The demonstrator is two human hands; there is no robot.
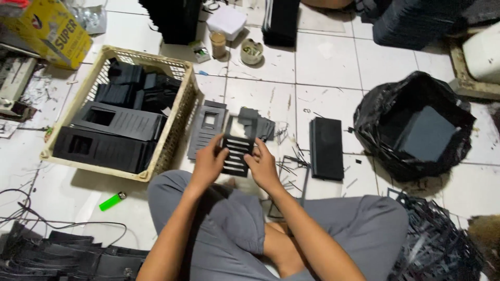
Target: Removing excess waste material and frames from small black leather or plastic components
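At lower left of the frame, a small green plastic lighter [112, 201] lies on the white tiled floor [328, 67]. Above it, at left, a cream perforated plastic crate [177, 125] holds stacked black die-cut card panels [112, 135] with rectangular windows and slot rows; the top two lie flat near its front wall, and smaller black pieces are heaped toward its rear. At centre, just above the knees, the left hand [207, 165] and the right hand [262, 167] hold a black slotted card panel [237, 152] between them, the left hand's grip closed on its left edge and the right hand's grip closed on its lower right edge. Judged from this frame, the step is best done by supporting both edges evenly, keeping the panel flat, and pressing waste strips out of the slots without creasing the thin bars. Beyond the hands, more grey-black cut panels [208, 127] lie on the floor. Right of centre, a flat stack of black rectangular sheets [326, 148] rests on the floor. At right, an open black plastic bag [375, 130] contains dark square sheets [427, 132]. At lower right lies a heap of black offcut strips [437, 244].
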